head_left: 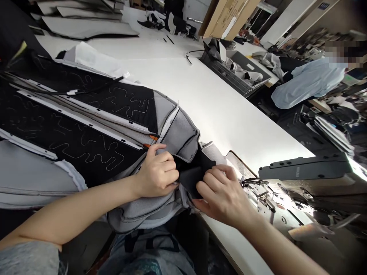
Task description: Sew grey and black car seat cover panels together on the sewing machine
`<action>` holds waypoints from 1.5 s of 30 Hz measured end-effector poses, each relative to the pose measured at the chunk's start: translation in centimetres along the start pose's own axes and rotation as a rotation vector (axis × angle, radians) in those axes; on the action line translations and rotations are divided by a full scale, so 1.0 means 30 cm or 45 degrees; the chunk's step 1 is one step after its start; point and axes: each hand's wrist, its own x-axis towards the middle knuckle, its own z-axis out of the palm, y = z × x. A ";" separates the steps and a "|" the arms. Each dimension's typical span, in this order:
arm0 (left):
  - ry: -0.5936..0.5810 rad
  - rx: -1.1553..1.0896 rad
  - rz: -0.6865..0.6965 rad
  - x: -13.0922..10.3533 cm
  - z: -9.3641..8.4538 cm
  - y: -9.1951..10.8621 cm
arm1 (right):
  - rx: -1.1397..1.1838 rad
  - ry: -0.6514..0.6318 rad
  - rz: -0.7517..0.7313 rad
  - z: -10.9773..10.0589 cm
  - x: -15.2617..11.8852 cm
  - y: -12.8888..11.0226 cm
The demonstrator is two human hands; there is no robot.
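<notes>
A large sewn cover (91, 131) of grey mesh fabric and black panels lies inside out across the white table, with white strips along its seams. My left hand (159, 172) is closed on the grey fabric near its right end, beside two small orange tabs. In my right hand (219, 191) is the edge of a black fabric flap (190, 179), gripped between thumb and fingers. The flap spans the gap between my hands. Fingertips of both hands are partly hidden by the cloth.
At the right stands an industrial sewing machine (304, 172), its lit needle area close to my right hand. Stacked grey panels (88, 26) lie at the back left. A grey crate (237, 70) with fabric pieces and a cardboard box (229, 17) are beyond the table (229, 110). Another person (309, 82) works at right.
</notes>
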 end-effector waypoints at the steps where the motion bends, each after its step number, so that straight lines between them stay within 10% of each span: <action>1: 0.026 0.023 0.050 -0.007 -0.005 0.008 | 0.030 0.069 0.069 0.032 -0.024 -0.025; 14: 0.103 0.097 0.272 -0.061 -0.048 0.026 | 0.352 0.607 0.346 0.226 -0.105 -0.135; 36: -0.032 0.017 0.292 -0.067 -0.043 0.011 | 0.354 0.681 0.359 0.266 -0.116 -0.130; 45: -0.343 -0.378 -0.129 -0.017 -0.095 0.002 | 0.313 0.640 0.363 0.275 -0.120 -0.123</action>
